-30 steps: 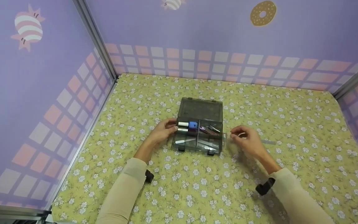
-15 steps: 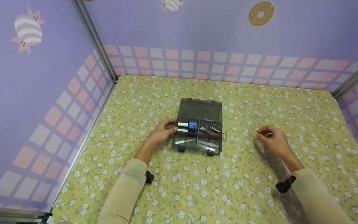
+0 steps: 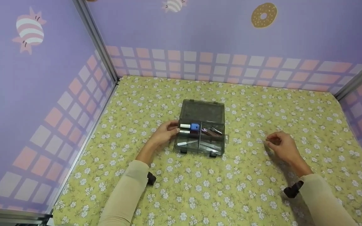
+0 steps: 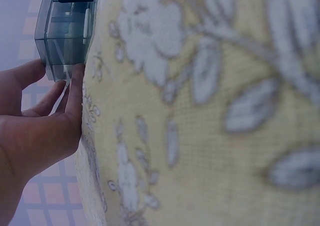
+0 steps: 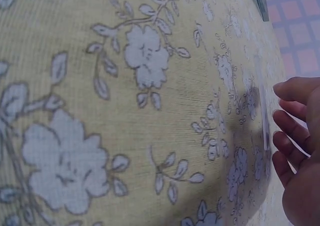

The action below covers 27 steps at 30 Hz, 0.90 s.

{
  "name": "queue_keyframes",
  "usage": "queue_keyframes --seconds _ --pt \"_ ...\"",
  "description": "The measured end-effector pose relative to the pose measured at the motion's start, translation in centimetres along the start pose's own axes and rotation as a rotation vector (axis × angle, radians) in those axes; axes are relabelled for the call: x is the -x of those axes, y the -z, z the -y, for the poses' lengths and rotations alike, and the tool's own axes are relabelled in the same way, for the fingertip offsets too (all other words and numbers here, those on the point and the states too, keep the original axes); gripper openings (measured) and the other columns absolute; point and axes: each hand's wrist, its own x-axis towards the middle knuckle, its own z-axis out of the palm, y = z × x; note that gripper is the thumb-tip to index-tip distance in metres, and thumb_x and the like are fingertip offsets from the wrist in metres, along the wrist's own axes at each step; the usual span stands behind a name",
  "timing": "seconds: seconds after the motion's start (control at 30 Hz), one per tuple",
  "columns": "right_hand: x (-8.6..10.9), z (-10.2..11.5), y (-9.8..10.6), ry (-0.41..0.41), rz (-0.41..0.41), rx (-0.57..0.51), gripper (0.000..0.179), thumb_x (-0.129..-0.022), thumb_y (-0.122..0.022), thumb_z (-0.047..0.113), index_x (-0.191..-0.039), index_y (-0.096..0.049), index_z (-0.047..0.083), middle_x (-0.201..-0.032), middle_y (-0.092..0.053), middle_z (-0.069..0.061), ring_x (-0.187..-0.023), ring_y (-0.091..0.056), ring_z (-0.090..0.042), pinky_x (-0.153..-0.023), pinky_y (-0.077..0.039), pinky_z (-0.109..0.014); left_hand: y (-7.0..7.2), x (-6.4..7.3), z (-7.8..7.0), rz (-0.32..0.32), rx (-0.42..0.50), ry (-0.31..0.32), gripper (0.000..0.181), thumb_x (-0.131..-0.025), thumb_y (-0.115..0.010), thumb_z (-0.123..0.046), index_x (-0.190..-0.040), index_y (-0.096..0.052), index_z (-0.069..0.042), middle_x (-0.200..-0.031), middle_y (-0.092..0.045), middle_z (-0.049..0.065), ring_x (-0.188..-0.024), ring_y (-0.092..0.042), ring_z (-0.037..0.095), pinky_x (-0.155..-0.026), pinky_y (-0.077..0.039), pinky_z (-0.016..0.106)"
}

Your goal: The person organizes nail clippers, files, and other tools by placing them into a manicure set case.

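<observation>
A translucent dark grey compartment box (image 3: pixel 200 106) lies on the flowered cloth with its lid swung back. My left hand (image 3: pixel 165 133) grips the box's left side; the left wrist view shows thumb and fingers around its corner. Inside lie two white-ended items, one with a blue body (image 3: pixel 194 126) and one dark red, shiny slender pieces (image 3: pixel 211 130), and a thin white-handled tool (image 3: pixel 186 143). My right hand (image 3: pixel 283 147) hovers low over the cloth to the right, fingers loosely bent. A thin pale strip (image 5: pixel 264 118) lies beside its fingertips in the right wrist view.
Flowered yellow-green cloth (image 3: pixel 222 194) covers the table. Purple printed walls (image 3: pixel 181 34) rise at the back and both sides, joined by metal posts (image 3: pixel 94 37). The box's small hang tab (image 3: pixel 227 139) sticks out on its right side.
My right hand has moved away from the box's right side, out to the right over the pale strip's place, and slightly down. My left hand and the box have stayed put.
</observation>
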Motion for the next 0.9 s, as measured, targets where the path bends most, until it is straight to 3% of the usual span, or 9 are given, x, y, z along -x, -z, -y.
queue_keyframes --seconds 0.17,0.57,0.9 --pt "0.21 -0.21 -0.12 0.022 0.010 0.020 0.014 -0.101 -0.074 0.009 -0.112 -0.074 0.000 -0.104 -0.063 -0.016 -0.081 -0.056 -0.022 -0.066 -0.046 -0.027 0.00 0.05 0.03 -0.006 -0.011 -0.005 0.050 -0.108 -0.061 -0.007 -0.156 -0.047 -0.003 -0.151 -0.053 0.016 -0.138 -0.053 0.029 -0.110 -0.048 0.046" --pt "0.28 -0.31 -0.40 0.098 -0.005 0.078 0.007 -0.100 -0.073 0.003 -0.107 -0.074 0.000 -0.099 -0.061 -0.013 -0.081 -0.049 -0.022 -0.068 -0.041 -0.032 0.21 -0.21 0.08 -0.003 -0.152 -0.025 0.051 -0.109 -0.062 -0.012 -0.157 -0.047 -0.003 -0.154 -0.052 0.018 -0.140 -0.052 0.031 -0.109 -0.049 0.047" --pt "0.52 -0.27 -0.48 0.035 0.015 0.013 0.009 -0.103 -0.070 0.005 -0.109 -0.070 -0.001 -0.101 -0.067 -0.015 -0.084 -0.062 -0.023 -0.069 -0.051 -0.026 0.02 -0.02 0.11 -0.005 -0.036 -0.017 0.050 -0.109 -0.061 -0.007 -0.156 -0.046 -0.002 -0.152 -0.052 0.018 -0.137 -0.053 0.030 -0.109 -0.049 0.045"
